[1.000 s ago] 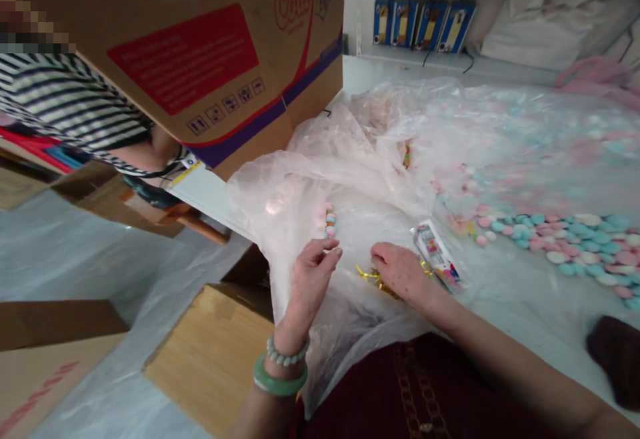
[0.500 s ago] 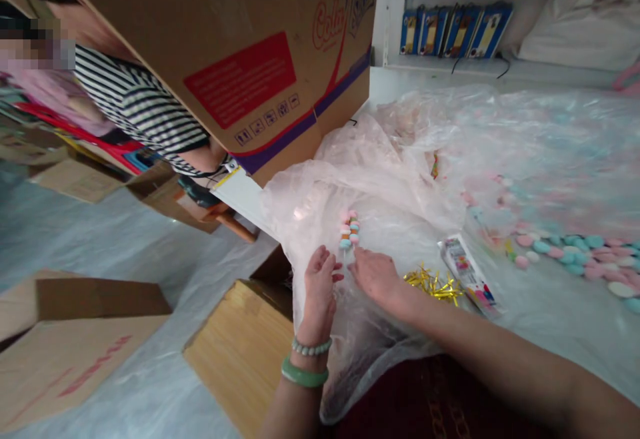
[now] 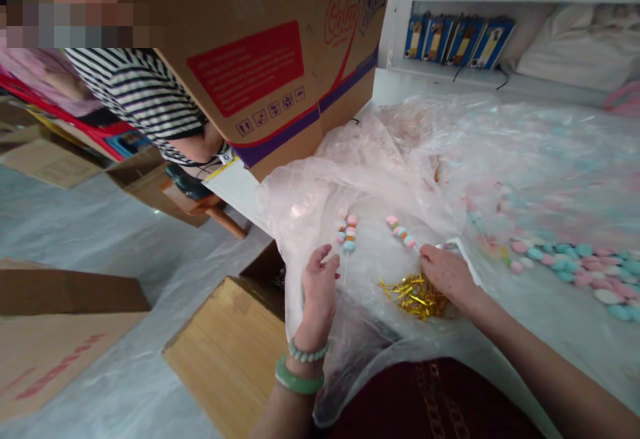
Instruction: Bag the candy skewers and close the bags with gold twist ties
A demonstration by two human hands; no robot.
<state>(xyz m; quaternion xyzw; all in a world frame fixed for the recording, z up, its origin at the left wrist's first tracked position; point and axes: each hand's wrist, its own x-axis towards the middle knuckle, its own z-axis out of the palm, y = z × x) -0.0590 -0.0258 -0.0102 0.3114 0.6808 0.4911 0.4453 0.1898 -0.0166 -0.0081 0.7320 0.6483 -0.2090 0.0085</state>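
Presently, the right hand [image 3: 450, 275] is just beyond and to the right of the heap of shiny gold foil strips [image 3: 419, 297], which serves as the reference point. Its grip is closed on the thin stick of a skewer of pink, blue and orange rounded pieces [image 3: 401, 232]; this skewer lies beyond the heap, slightly to its left, pieces pointing away from the person. The left hand [image 3: 320, 285], fitted with a pale green beaded bracelet [image 3: 309, 352] and a smooth green bangle [image 3: 299, 376], is left of the heap. Its grip is loosely curled and open. Contact with the nearby pair of pastel skewers [image 3: 349, 233], positioned beyond and left of the heap, cannot be confirmed.

A translucent plastic sheet [image 3: 305, 175] lies under the heap, over the white bench [image 3: 425, 85]. Loose pink, blue and white rounded pieces [image 3: 595, 269] are spread to the right of the heap. A large brown cardboard carton with a red panel [image 3: 280, 119] stands beyond it, to the left.
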